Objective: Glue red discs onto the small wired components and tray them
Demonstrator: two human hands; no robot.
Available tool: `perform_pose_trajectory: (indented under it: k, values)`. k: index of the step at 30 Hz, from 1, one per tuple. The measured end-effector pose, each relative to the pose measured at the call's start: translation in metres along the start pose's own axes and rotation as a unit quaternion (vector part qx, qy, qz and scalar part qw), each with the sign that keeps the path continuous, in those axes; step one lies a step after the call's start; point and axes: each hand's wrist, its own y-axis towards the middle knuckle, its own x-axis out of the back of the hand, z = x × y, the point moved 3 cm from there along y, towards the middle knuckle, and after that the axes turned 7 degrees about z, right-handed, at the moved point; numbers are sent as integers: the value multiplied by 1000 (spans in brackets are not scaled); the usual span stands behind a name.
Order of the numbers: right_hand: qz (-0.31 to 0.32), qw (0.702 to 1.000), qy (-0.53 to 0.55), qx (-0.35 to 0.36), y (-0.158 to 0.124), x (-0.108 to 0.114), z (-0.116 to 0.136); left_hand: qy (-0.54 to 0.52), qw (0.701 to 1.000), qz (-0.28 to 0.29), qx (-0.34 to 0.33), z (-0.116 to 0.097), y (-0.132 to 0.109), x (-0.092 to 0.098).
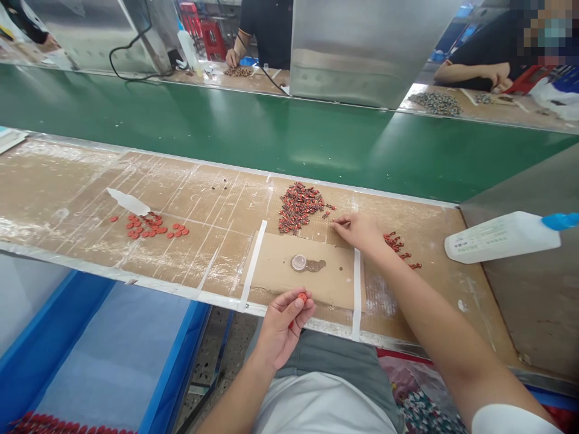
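Here, pinching a small red disc (302,296) between thumb and fingers of the left hand (284,322), mostly curled with the palm up, at the front edge of the tabletop (76,199). Also showing another bit of red lower down in that hand. Holding out the right hand (357,231) just beside a pile of red-and-black pieces (298,208), toward the back edge, with thumb and index tips close together; impossible to tell about anything caught between them. To be seen near the front edge, between two strips of white tape (254,265): a cardboard sheet (275,280) with a round clear piece (298,262) touching a dark smear (315,266). Farther toward the left edge, more red discs (156,228) beside a white plastic piece (128,201). Near the right edge, a white bottle (500,237) with a blue cap (560,222).
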Motion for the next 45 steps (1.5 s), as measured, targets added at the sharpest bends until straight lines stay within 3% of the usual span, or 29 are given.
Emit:
perform_pose_trajectory:
  k: [4,9,18,22,28,33,36,40,45]
  values:
    - [-32,998,47,-34,4,5,-4,1,1000,0,1,-1,-1,0]
    - [21,992,120,-38,20,-4,-5,2,1000,7,-3,-1,0,1]
    - [50,991,127,8,33,-17,0,-2,1000,13,-2,-2,-1,1]
    - [47,986,154,38,19,-18,0,-6,1000,22,-5,-2,-2,1]
    - [-38,978,192,69,-9,-21,-4,-6,1000,22,-8,-3,-2,4]
    - [-123,921,366,59,-40,-25,11,-15,1000,11,-18,-1,-2,5]
    - [-141,892,424,69,-64,-27,32,-12,1000,1,-16,0,-2,5]
    - [-142,895,412,95,-86,-34,54,-13,1000,-4,-19,0,-2,4]
    - [-174,912,348,133,-91,-46,63,-19,1000,0,-23,0,-2,3]
